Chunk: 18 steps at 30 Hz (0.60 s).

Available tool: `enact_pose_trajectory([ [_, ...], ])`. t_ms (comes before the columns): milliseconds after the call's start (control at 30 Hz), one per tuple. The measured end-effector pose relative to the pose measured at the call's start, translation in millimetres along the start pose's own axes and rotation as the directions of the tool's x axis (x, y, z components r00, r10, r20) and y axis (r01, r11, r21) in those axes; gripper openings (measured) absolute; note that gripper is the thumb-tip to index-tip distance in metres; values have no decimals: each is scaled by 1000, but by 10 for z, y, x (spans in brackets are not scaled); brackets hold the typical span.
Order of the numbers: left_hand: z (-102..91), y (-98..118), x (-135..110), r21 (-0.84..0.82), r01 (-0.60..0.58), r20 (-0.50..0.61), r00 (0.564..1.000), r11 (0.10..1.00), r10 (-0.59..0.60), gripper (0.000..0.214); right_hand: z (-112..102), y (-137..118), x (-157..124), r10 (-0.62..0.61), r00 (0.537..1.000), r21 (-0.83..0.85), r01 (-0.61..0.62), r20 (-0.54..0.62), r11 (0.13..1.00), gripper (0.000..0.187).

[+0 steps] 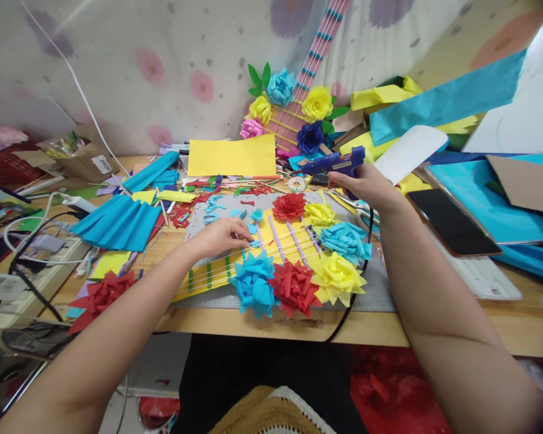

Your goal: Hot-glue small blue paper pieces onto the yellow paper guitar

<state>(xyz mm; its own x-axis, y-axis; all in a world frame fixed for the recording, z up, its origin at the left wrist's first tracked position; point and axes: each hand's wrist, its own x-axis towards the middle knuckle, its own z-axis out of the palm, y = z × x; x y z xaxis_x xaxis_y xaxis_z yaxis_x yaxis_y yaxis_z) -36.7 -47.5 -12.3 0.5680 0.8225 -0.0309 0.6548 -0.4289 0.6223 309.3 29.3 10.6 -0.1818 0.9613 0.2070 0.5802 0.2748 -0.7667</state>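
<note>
My left hand rests on a yellow paper guitar, its fingers pinched on a small blue paper piece near the strings. My right hand is closed around a blue glue gun, held above the table behind the guitar, nozzle pointing left. Paper flowers lie on the guitar body: a blue flower, a red flower, a yellow flower, another blue flower, a yellow flower and a red flower.
A second, pink paper guitar with flowers leans on the wall. A folded blue paper fan, a yellow sheet, a red flower, a power strip, a phone and scissors surround the grey mat.
</note>
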Motion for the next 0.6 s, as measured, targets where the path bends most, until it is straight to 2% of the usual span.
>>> enact_pose_trajectory([
  [100, 0, -9, 12, 1, -6, -1, 1000, 1000, 6, 13, 12, -45, -11, 90, 996, -27, -90, -4, 996, 50],
  [600, -2, 18, 4, 74, -19, -4, 1000, 997, 20, 14, 12, -67, -28, 102, 995, -21, -102, -21, 995, 53],
])
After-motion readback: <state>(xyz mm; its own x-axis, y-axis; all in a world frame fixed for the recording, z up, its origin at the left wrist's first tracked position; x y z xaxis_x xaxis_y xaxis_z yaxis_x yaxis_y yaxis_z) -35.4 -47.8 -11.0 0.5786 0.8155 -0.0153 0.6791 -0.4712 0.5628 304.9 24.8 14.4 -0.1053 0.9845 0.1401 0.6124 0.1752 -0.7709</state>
